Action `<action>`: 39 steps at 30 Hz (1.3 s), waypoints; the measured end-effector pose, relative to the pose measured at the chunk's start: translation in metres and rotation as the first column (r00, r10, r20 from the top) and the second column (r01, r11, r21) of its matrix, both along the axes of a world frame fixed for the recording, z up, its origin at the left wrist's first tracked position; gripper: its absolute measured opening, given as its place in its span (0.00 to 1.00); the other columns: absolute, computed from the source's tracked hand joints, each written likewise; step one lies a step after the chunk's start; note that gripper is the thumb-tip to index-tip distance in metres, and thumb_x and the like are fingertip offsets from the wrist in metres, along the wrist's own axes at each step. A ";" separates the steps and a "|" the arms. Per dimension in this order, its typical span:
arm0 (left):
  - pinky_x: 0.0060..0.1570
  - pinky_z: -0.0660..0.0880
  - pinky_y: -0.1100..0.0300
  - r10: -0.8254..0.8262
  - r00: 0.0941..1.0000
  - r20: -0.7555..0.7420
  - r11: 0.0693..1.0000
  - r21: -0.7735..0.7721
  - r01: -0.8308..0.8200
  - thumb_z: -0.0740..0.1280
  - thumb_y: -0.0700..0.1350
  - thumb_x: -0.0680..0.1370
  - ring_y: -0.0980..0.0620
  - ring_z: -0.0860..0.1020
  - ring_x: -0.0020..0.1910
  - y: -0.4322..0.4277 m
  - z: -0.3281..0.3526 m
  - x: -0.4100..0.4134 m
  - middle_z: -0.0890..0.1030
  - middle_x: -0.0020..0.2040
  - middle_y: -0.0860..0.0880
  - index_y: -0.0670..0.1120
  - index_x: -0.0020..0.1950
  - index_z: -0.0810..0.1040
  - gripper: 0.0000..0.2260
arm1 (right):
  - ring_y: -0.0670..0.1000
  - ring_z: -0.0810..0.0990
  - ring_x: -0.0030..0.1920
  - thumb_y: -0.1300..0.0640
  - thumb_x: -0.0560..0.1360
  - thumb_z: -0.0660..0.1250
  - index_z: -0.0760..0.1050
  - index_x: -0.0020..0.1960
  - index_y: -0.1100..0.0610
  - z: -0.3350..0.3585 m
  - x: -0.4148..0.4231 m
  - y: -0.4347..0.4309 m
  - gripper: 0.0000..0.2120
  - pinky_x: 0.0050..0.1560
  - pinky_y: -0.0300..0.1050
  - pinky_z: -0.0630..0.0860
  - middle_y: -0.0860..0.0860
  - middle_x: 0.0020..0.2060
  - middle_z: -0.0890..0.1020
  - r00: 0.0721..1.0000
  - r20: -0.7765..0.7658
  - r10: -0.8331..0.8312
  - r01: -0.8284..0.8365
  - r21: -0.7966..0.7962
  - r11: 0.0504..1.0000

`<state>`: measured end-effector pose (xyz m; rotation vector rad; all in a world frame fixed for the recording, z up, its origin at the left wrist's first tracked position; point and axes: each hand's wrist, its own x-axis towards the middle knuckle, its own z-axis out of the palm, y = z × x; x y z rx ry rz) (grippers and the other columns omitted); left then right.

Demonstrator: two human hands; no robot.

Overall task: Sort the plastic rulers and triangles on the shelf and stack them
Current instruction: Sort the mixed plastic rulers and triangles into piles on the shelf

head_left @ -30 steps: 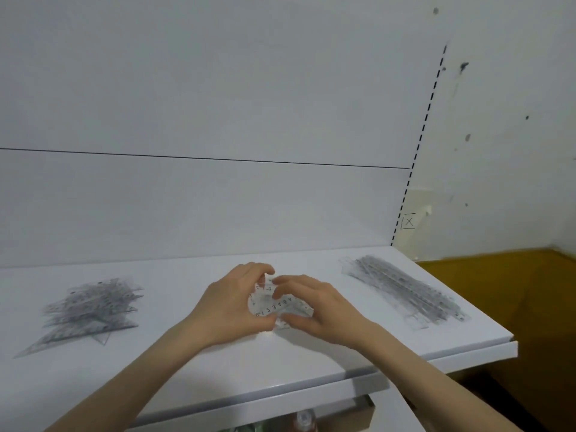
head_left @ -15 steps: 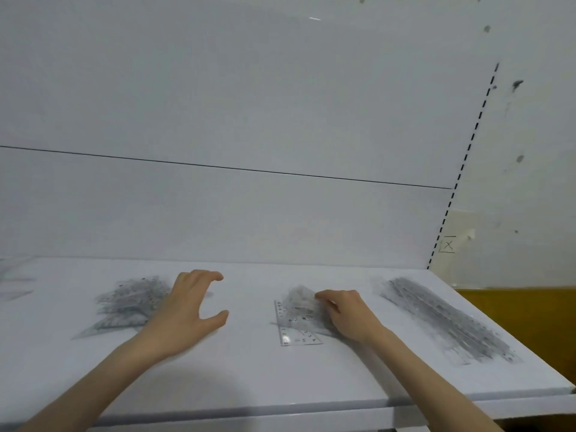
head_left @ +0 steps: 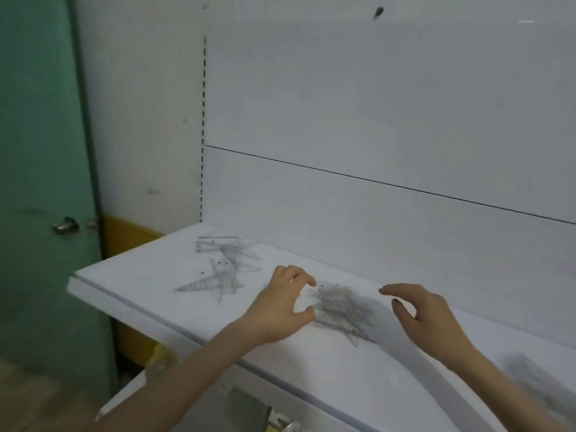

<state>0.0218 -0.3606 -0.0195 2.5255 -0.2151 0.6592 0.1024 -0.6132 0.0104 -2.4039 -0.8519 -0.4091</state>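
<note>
Surface: a white shelf (head_left: 162, 275) runs from far left to near right, with a pale strip along its front lip. Behind it stands a white back panel (head_left: 374, 120) crossed by one thin dark seam (head_left: 374, 181). A column of dark slots (head_left: 203, 135) marks the panel's left edge.

Room: left of the slots is a white wall (head_left: 140, 120) with a few dark marks. Farther left is a green door (head_left: 37, 135) with a metal knob (head_left: 64, 226). A yellow band (head_left: 124, 235) runs low on the wall beside the door. The wooden floor (head_left: 46, 400) shows at lower left. Below the shelf front sits a yellowish thing (head_left: 160, 357), too blurred to name.

Task items: a dense pile of clear triangles (head_left: 339, 310) lies mid-shelf, close to the back panel. A looser scatter of triangles (head_left: 221, 266) lies at the far left end, well apart from the pile. A third grey heap (head_left: 523, 369) at the near right is blurred; I cannot tell its contents.

Hands: the left hand (head_left: 280, 307) is at the pile's left edge, its fingers arched and its thumb spread. Bare shelf shows in the gap, and nothing is pinched. The thumb tip meets the pile's edge. The right hand (head_left: 427, 316) hovers just right of the pile, fingers loosely bent and holding nothing. The pile lies between the two hands.
</note>
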 end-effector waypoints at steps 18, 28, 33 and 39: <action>0.57 0.68 0.66 0.015 0.980 -0.197 1.000 0.025 -0.010 0.70 0.57 0.72 0.58 0.72 0.54 0.236 -0.028 -0.002 0.74 0.55 0.54 0.52 0.65 0.73 0.23 | 0.46 0.78 0.46 0.46 0.70 0.73 0.74 0.65 0.51 -0.034 -0.010 0.299 0.25 0.50 0.38 0.73 0.46 0.49 0.82 0.923 -0.383 -0.049 0.012 -0.099 0.995; 0.54 0.61 0.74 -0.198 0.979 -0.057 0.972 0.119 0.204 0.63 0.63 0.69 0.62 0.67 0.49 0.264 -0.036 -0.008 0.77 0.48 0.53 0.46 0.44 0.83 0.22 | 0.45 0.75 0.29 0.64 0.74 0.70 0.79 0.44 0.53 -0.023 -0.009 0.261 0.06 0.32 0.37 0.71 0.46 0.28 0.76 0.821 -0.570 0.033 0.225 0.377 0.899; 0.62 0.61 0.68 -0.246 0.895 -0.372 0.952 0.080 0.295 0.64 0.73 0.62 0.70 0.62 0.64 0.277 -0.017 -0.019 0.70 0.61 0.68 0.55 0.35 0.71 0.21 | 0.45 0.74 0.29 0.64 0.74 0.69 0.80 0.47 0.55 -0.023 -0.022 0.263 0.05 0.33 0.37 0.71 0.45 0.27 0.74 0.825 -0.552 0.120 0.186 0.466 0.865; 0.60 0.64 0.65 -0.206 0.820 -0.533 0.954 0.078 0.291 0.73 0.59 0.69 0.64 0.68 0.59 0.271 0.002 -0.024 0.74 0.58 0.66 0.56 0.47 0.76 0.12 | 0.45 0.74 0.30 0.63 0.74 0.69 0.80 0.48 0.57 -0.015 -0.035 0.260 0.04 0.34 0.38 0.71 0.51 0.31 0.74 0.823 -0.534 0.195 0.145 0.528 0.837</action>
